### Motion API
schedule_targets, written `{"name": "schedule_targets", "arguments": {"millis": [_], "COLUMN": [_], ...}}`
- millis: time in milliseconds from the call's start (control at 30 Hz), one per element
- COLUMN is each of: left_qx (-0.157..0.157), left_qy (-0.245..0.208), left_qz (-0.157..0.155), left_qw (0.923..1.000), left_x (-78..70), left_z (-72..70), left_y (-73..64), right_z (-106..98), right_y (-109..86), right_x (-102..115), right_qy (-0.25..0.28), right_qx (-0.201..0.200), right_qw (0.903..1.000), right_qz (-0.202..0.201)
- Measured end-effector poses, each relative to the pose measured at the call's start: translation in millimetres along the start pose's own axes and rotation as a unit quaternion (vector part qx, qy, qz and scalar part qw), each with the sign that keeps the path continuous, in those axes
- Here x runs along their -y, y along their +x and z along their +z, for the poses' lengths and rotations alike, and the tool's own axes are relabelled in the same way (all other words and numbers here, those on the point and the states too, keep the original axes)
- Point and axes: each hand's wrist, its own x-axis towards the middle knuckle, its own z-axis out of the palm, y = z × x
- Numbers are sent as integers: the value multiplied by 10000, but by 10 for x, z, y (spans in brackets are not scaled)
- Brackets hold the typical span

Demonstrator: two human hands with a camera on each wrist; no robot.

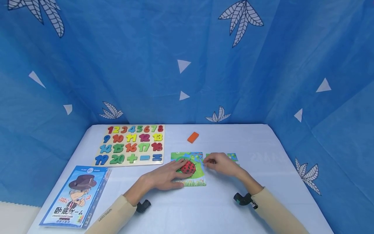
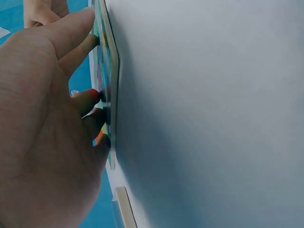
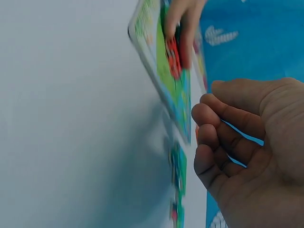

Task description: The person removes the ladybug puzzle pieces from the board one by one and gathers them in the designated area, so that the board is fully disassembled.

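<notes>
A square puzzle board (image 1: 194, 182) with a red ladybug picture (image 1: 188, 167) lies flat at the middle of the white table. My left hand (image 1: 168, 175) rests across its left side, fingers spread and fingertips on the picture. By the board's right edge is my right hand (image 1: 222, 164), its fingers loosely bent and the thumb near the index finger. No object shows between those fingers in the right wrist view. Partly hidden beneath and behind this hand are green and blue puzzle pieces (image 1: 232, 156), also visible below the board in the right wrist view as colourful pieces (image 3: 178, 166).
A wooden number board (image 1: 124, 153) with coloured numerals stands back left. Nearer on the left lies a blue game box (image 1: 76, 198) with a cartoon figure. An orange block (image 1: 193, 137) sits behind the puzzle board. Blue curtains (image 1: 163, 65) enclose the table's back and sides.
</notes>
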Motion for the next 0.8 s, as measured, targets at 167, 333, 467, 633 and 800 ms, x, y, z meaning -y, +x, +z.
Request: {"name": "schedule_targets", "arguments": {"millis": [167, 333, 467, 633, 800], "left_qx": [58, 120, 146, 170, 147], "left_qy": [13, -7, 20, 20, -6], "left_qz": [-32, -23, -21, -77, -80], "left_qw": [10000, 9999, 9999, 9998, 9999], "left_x": [8, 4, 1, 5, 9], "left_z": [-4, -10, -8, 5, 9], "left_y": [-4, -4, -7, -9, -15], "right_z": [201, 335, 394, 439, 455], "right_y": [117, 190, 229, 292, 340], "right_x": [149, 181, 201, 235, 268], "right_qy": [-32, -203, -332, -525, -685], "right_qx": [377, 498, 462, 433, 482], "right_qw": [9987, 9980, 9980, 9975, 9965], "right_qz": [-348, -337, -268, -177, -43]}}
